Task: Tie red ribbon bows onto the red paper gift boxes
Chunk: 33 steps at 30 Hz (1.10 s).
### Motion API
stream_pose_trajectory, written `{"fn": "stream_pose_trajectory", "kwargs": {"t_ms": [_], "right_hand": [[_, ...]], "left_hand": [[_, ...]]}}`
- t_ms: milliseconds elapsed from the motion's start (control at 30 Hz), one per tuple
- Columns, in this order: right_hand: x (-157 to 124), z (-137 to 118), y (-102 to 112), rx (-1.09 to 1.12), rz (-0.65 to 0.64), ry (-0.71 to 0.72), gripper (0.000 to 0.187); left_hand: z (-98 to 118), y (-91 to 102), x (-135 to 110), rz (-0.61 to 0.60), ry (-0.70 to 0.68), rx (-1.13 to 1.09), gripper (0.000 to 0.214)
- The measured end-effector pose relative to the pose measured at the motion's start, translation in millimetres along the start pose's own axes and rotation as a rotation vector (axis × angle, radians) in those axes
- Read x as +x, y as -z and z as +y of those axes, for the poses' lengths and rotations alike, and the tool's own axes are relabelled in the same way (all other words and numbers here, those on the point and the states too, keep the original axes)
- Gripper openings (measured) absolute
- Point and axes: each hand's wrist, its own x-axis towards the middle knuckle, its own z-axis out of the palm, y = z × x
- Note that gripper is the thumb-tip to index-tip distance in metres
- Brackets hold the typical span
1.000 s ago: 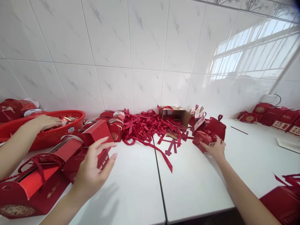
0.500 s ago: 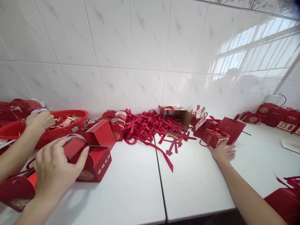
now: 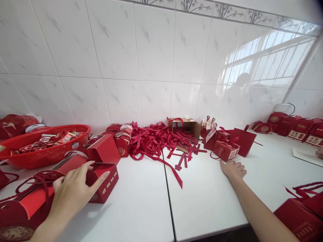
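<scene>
My left hand (image 3: 75,190) lies over an open red gift box (image 3: 109,185) with gold lettering, its thumb and fingers spread across the box's near left part. The contact under the fingers is partly hidden. Left of the hand sits another red box with a rope handle (image 3: 35,201). On the right, my right hand (image 3: 233,169) rests on the white table with fingers loosely apart. It is just in front of a small red box with a ribbon bow (image 3: 225,149), close to its base; whether they touch I cannot tell.
A red plastic basket (image 3: 52,158) of wrapped sweets stands at the left. In the middle lie a heap of red ribbons (image 3: 151,139) and an open cardboard box (image 3: 198,129). More red boxes (image 3: 297,126) line the right wall. Another person's fingers (image 3: 320,153) show at the right edge.
My left hand has come down and right over the open box. Another person's hand has withdrawn from the basket. My right hand stays by the small box; the view has shifted slightly.
</scene>
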Motion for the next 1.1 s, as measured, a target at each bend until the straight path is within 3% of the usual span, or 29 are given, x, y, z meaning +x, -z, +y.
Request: {"fn": "stream_pose_trajectory", "kwargs": {"t_ms": [100, 367, 500, 600, 733, 833, 967, 1100], "right_hand": [[-2.6, 0.4, 2.0, -0.029, -0.024, 0.020, 0.077], [-31.4, -10.7, 6.8, -0.086, -0.082, 0.100, 0.064], [-64.5, -27.8, 11.8, -0.100, -0.138, 0.188, 0.057], [-94.9, -41.0, 17.0, -0.085, -0.228, 0.420, 0.054], [-131.3, -59.0, 23.7, 0.021, -0.411, 0.983, 0.065], [-147.5, -73.7, 25.6, 0.125, -0.483, 1.270, 0.063], [-157.3, -89.5, 22.2, 0.319, -0.463, 1.424, 0.036], [-162.5, -94.9, 28.0, 0.611, -0.405, 1.424, 0.016]], "left_hand": [[8.2, 3.7, 1.6, -0.086, 0.011, -0.027, 0.063], [14.1, -13.4, 7.2, -0.106, -0.116, -0.181, 0.043], [23.9, -19.7, -4.8, -0.146, -0.339, -0.355, 0.044], [39.3, -15.2, -19.0, -0.266, -0.559, -0.460, 0.045], [62.3, -3.3, -31.8, -0.399, -0.751, -0.560, 0.047], [74.0, 4.2, -34.2, -0.475, -0.835, -0.618, 0.056], [78.4, 8.7, -32.1, -0.474, -0.851, -0.627, 0.060], [76.2, 6.2, -31.0, -0.486, -0.781, -0.653, 0.046]]}}
